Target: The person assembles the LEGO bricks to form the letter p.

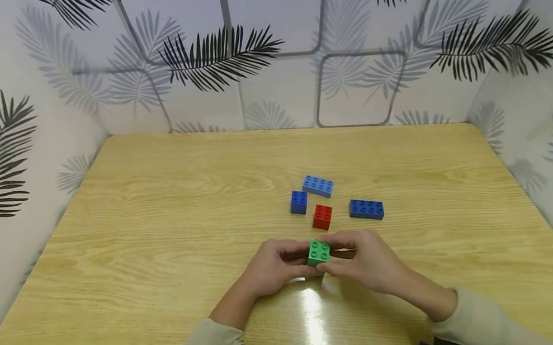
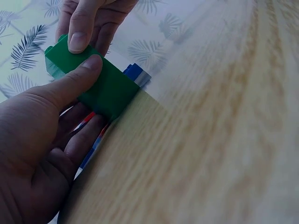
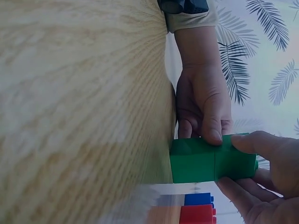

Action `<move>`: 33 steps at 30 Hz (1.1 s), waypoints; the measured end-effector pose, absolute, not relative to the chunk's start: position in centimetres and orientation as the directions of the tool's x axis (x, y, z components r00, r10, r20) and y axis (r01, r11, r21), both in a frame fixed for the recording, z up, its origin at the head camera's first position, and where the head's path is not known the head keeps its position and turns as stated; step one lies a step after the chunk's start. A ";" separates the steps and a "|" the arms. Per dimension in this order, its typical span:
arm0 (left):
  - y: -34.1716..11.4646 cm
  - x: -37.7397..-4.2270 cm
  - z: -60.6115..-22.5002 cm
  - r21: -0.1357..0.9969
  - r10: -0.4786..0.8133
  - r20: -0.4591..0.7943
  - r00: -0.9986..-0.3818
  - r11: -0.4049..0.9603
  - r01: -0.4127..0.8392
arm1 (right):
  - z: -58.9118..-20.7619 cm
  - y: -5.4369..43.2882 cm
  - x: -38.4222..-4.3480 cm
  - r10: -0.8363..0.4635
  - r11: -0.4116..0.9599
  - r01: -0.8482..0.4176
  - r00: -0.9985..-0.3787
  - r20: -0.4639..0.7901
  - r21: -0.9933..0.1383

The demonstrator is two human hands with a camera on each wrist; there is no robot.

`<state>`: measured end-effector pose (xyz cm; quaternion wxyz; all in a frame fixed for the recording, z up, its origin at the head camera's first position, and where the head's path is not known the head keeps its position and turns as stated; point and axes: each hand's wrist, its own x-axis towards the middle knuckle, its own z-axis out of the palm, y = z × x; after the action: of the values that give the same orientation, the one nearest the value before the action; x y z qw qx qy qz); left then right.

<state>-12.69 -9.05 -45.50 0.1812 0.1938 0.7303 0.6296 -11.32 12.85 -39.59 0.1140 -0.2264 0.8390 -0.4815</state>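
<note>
Two green toy building bricks are stacked upright on the table, the top one with round studs [image 1: 318, 252]. A seam between the upper brick [image 3: 237, 161] and the lower brick [image 3: 192, 161] shows in the right wrist view. My left hand [image 1: 276, 267] holds the lower brick, its thumb on the near face and its fingers behind. From the other side my right hand [image 1: 374, 258] pinches the upper brick between thumb and fingers. Just behind the stack stands a small red brick [image 1: 322, 216].
Beyond the hands lie a small dark blue brick [image 1: 299, 202], a long light blue brick [image 1: 318, 185] and a long dark blue brick [image 1: 366, 208]. The wooden table [image 1: 159, 207] meets leaf-patterned walls [image 1: 268, 94] at its back and sides.
</note>
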 end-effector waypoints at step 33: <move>-9.0 -12.6 -45.5 0.983 0.482 -0.083 -0.872 0.181 0.006 | -39.7 14.6 -11.5 -0.485 0.424 -0.262 -0.874 0.028 -0.867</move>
<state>-12.64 -9.03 -45.48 0.1922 0.1641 0.7441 0.6185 -11.52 14.63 -39.73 0.1140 -0.2234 0.8360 -0.4882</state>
